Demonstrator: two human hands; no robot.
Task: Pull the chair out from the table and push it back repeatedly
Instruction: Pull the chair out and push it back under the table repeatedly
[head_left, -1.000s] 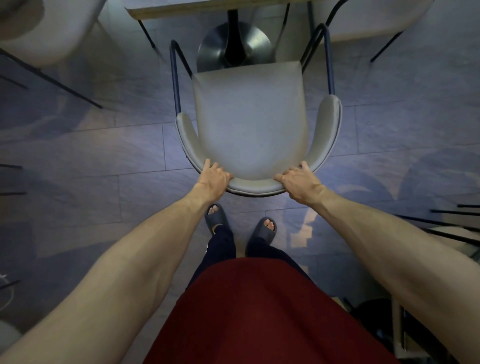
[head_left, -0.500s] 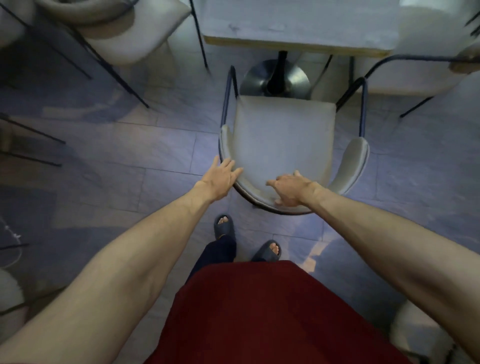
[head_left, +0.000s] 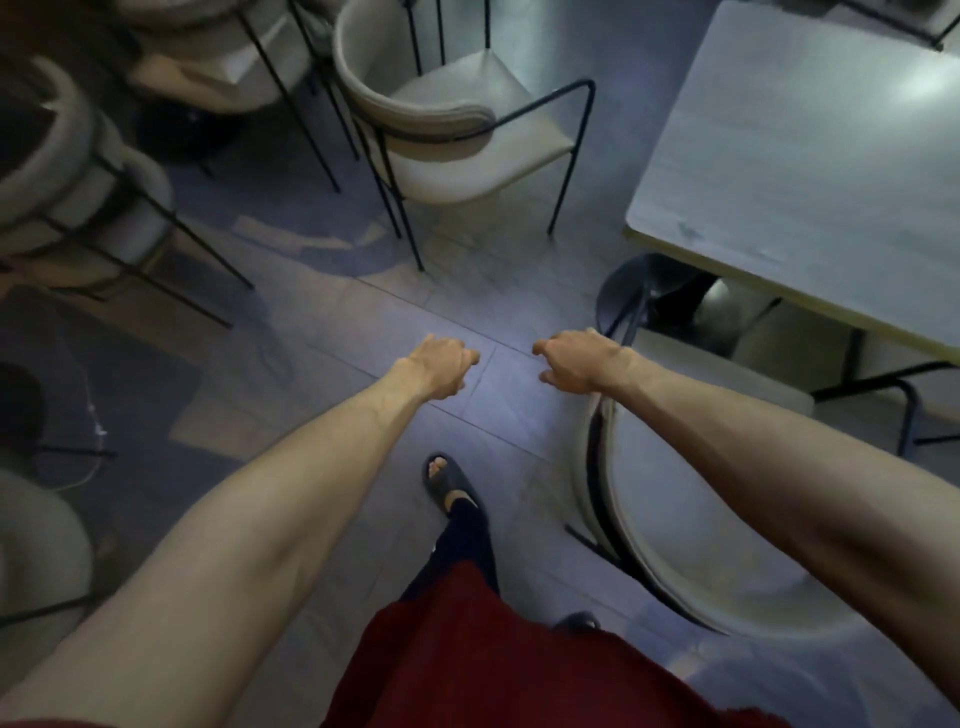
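The cream chair (head_left: 691, 525) with a dark metal frame stands at the lower right, its curved back toward me and its seat reaching under the grey table (head_left: 805, 156). My right forearm crosses above the chair's back. My right hand (head_left: 582, 361) hovers just left of the chair's arm, fingers loosely curled and apart, holding nothing. My left hand (head_left: 441, 364) hangs over the bare floor farther left, fingers curled in, empty. Neither hand touches the chair.
Another cream chair (head_left: 452, 130) stands ahead on thin black legs, and more chairs (head_left: 67, 171) crowd the left side. The table's round dark base (head_left: 670, 296) sits beyond the chair. A thin white cable (head_left: 88, 415) lies on the tiled floor.
Both hands have let go of the chair's back. My view has swung left, so the chair and table now sit to my right, and one foot has stepped forward.
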